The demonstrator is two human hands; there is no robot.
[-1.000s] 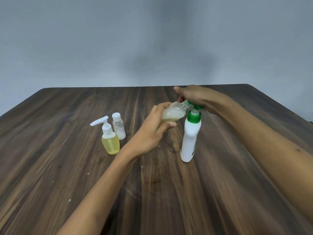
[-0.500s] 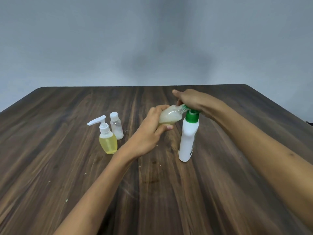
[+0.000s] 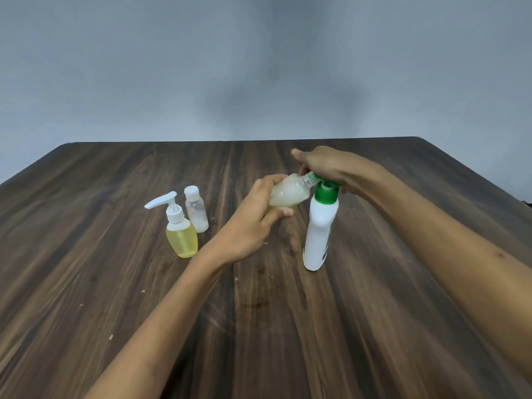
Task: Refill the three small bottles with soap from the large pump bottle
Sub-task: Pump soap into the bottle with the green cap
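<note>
While the left hand (image 3: 253, 223) clasped the small clear soft-plastic bottle (image 3: 289, 192) round its belly, tilted, neck meeting the spout, the right hand (image 3: 322, 165) pressed closed upon the tall white plastic pump bottle's (image 3: 319, 234) green head; the small one looked light, squeezable, likely slippery.

The table (image 3: 115, 283) is dark brown wood with lighter streaked grain. The large pump bottle (image 3: 318, 234) is white with a green collar. At its 9 o'clock, 1 small pump bottle (image 3: 182, 237) holds yellow liquid under a white pump; the capped bottle (image 3: 197, 211) is clear and white. The wall (image 3: 259, 67) is plain grey.
</note>
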